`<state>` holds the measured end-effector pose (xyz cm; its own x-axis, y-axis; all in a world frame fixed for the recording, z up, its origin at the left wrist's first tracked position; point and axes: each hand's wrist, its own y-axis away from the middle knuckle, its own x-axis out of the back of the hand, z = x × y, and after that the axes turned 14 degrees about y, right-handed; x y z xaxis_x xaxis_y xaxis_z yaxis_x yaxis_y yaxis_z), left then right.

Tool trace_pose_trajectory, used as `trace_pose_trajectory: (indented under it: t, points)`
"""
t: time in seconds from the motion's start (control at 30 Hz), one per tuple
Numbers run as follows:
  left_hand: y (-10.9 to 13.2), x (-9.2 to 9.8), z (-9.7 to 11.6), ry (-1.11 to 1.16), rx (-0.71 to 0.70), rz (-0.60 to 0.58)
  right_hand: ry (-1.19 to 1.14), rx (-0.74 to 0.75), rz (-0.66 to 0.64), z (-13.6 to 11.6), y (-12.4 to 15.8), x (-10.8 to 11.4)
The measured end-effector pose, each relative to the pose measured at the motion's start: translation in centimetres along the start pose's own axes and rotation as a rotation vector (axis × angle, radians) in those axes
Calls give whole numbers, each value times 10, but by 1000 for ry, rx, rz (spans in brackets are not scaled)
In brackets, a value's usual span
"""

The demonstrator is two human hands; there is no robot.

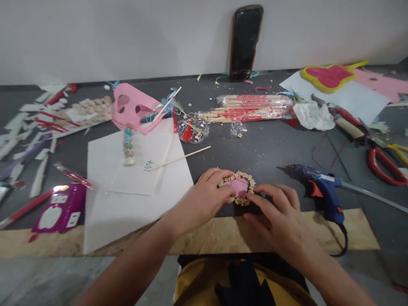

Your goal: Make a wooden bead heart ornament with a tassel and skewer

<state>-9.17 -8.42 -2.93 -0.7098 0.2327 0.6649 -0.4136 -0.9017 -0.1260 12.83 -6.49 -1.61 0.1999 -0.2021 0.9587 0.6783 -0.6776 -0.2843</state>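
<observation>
Phone (246, 43) against the wall (143, 38) at one o'clock, yellow-edged pink shape (329, 76) at two, purple packet (66, 208) at eight, pink cut-out (129, 105) with holes at ten

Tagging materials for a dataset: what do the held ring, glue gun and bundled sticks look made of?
Ring: matte tan bits, clustered like beads; perhaps wood, too small to confirm.
Glue gun: probably plastic, given the moulded blue body; low sheen.
Bundled sticks: pale, straight, dull, so likely bamboo or wood; their clear wrap glints and creases, suggesting glossy plastic film.
</observation>
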Motion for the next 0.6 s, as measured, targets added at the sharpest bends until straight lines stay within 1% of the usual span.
trace_pose_trajectory:
  t: [0.07, 0.13, 0.33, 0.6]
  points:
    - [0, 0, 1, -2, 0, 1, -19, -30, 2, -6, -3, -9]
    - [-1, 1, 2, 2, 4, 0, -37, -47, 5, -7, -4, -12]
    - [-1, 5, 6, 2, 12, -25, -80, -69, 23, -7, -5, -13]
    - [-1, 4, 5, 0, 9, -15, -111, -67, 73, -7, -3, -21]
